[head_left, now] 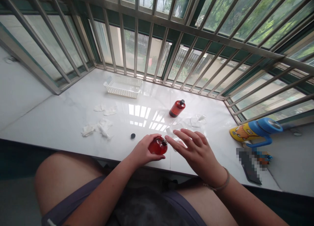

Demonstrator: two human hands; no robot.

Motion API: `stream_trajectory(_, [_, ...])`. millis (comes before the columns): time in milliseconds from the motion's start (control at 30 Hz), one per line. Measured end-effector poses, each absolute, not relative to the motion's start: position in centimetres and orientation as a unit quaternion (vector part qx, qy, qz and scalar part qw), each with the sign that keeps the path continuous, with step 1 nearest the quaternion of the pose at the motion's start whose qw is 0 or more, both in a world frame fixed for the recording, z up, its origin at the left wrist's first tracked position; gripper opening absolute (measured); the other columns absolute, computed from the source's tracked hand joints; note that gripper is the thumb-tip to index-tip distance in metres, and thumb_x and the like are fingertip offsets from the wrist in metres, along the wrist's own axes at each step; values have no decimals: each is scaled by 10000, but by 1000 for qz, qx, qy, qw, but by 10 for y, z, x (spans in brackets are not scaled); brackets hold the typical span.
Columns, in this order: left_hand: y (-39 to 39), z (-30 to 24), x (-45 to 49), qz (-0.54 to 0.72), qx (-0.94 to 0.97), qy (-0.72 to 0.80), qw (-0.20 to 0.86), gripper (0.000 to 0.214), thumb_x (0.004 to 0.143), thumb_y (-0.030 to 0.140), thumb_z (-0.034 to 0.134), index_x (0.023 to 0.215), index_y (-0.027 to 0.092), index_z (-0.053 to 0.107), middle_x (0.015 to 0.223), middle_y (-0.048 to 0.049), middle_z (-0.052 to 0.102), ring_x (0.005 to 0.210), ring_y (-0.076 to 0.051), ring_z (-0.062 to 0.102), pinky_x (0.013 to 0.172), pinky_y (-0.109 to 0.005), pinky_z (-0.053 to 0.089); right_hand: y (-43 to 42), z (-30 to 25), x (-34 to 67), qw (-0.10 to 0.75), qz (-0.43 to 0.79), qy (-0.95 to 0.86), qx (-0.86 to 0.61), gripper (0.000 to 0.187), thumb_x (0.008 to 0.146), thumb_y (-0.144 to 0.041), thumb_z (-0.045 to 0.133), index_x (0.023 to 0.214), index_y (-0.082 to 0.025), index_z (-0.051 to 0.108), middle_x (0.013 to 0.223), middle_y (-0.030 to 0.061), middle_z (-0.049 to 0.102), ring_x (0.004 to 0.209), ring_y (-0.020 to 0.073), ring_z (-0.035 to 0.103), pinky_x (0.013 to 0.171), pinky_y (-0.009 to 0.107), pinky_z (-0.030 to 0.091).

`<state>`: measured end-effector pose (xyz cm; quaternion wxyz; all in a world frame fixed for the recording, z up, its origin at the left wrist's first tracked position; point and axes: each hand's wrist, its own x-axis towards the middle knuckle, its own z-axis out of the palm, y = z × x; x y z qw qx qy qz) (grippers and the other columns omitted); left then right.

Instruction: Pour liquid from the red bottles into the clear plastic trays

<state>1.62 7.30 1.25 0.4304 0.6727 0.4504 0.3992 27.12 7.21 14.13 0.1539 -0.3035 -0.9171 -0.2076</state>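
Observation:
My left hand (146,150) is wrapped around a red translucent bottle (157,146) near the table's front edge. The bottle is tilted, its dark neck pointing right. Beside that neck is my right hand (195,150), palm down with fingers stretched and spread. Its index fingertip is at the neck; whether it touches I cannot tell. A small black cap (132,136) lies on the table left of the held bottle. Farther back stands a second red bottle (177,109) with a black top. Clear plastic pieces (196,120), partly hidden by my right hand, lie in front of it.
A white perforated basket (124,88) sits at the back left of the white table (73,105). Crumpled white tissues (99,128) lie at left. On the right are a yellow-and-blue drinking flask (255,129) on its side and a dark, partly pixelated flat object (252,173). Metal window bars (169,21) border the back.

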Motion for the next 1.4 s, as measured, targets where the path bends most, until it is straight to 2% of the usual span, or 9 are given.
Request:
stream_trajectory(100, [73, 13, 16, 396, 673, 451, 432, 902, 683, 478, 1031, 1464, 299, 616, 1471, -102, 690, 1360, -357, 653, 1192, -519, 526, 74, 126, 273, 179, -165, -907, -343, 663, 1022, -41, 656, 1592, -366, 558, 1479, 55, 711, 1348, 317, 624, 1085, 502, 466])
stream_trajectory(233, [72, 14, 15, 394, 673, 455, 431, 915, 676, 489, 1032, 1468, 298, 617, 1475, -110, 688, 1363, -362, 654, 1205, -527, 518, 78, 109, 278, 258, -58, -890, -372, 714, 1008, -81, 682, 1639, -316, 445, 1457, 103, 699, 1354, 336, 618, 1117, 547, 514])
stream_trajectory(333, [72, 14, 15, 391, 674, 457, 429, 903, 680, 482, 1031, 1464, 298, 621, 1466, -109, 691, 1355, -357, 659, 1197, -519, 525, 80, 99, 286, 326, 50, -851, -409, 660, 972, -214, 789, 1546, -313, 479, 1413, 119, 689, 1338, 338, 632, 1122, 573, 561])
stream_trajectory(500, [72, 15, 15, 386, 675, 459, 430, 884, 688, 467, 1028, 1457, 300, 624, 1465, -104, 692, 1363, -354, 655, 1203, -514, 521, 82, 82, 303, 358, 233, -759, -492, 715, 860, -459, 916, 1451, -332, 535, 1412, 106, 654, 1325, 337, 664, 1144, 588, 583])
stream_trajectory(667, [73, 14, 16, 385, 676, 460, 429, 889, 695, 478, 1023, 1467, 299, 621, 1471, -116, 685, 1369, -367, 653, 1213, -539, 510, 82, 80, 308, 370, 406, -680, -486, 729, 877, -456, 909, 1498, -356, 542, 1437, 117, 641, 1331, 312, 673, 1091, 535, 631])
stream_trajectory(800, [73, 14, 16, 386, 675, 459, 429, 890, 694, 483, 1023, 1469, 306, 625, 1476, -117, 683, 1376, -370, 652, 1215, -539, 514, 84, 83, 305, 404, 433, -645, -482, 809, 819, -430, 961, 1490, -372, 511, 1456, 118, 654, 1296, 314, 685, 1082, 568, 631])
stream_trajectory(1033, [73, 17, 16, 393, 673, 456, 430, 883, 675, 477, 1033, 1444, 293, 640, 1455, -116, 699, 1356, -370, 663, 1206, -526, 520, 92, 92, 302, 396, 461, -654, -451, 762, 780, -399, 994, 1398, -355, 550, 1469, 118, 666, 1311, 322, 687, 1088, 555, 622])
stream_trajectory(1233, [72, 18, 16, 393, 668, 455, 439, 881, 673, 456, 1038, 1438, 290, 635, 1456, -115, 693, 1349, -364, 662, 1194, -521, 521, 94, 103, 299, 358, 444, -686, -451, 830, 780, -420, 997, 1486, -333, 568, 1435, 122, 679, 1298, 335, 700, 1108, 545, 612])
stream_trajectory(1400, [73, 19, 16, 389, 668, 456, 441, 886, 672, 483, 1035, 1441, 302, 633, 1449, -113, 694, 1340, -367, 666, 1180, -522, 533, 99, 104, 300, 346, 438, -697, -450, 888, 786, -426, 995, 1541, -334, 536, 1491, 134, 656, 1393, 351, 646, 1162, 573, 575])
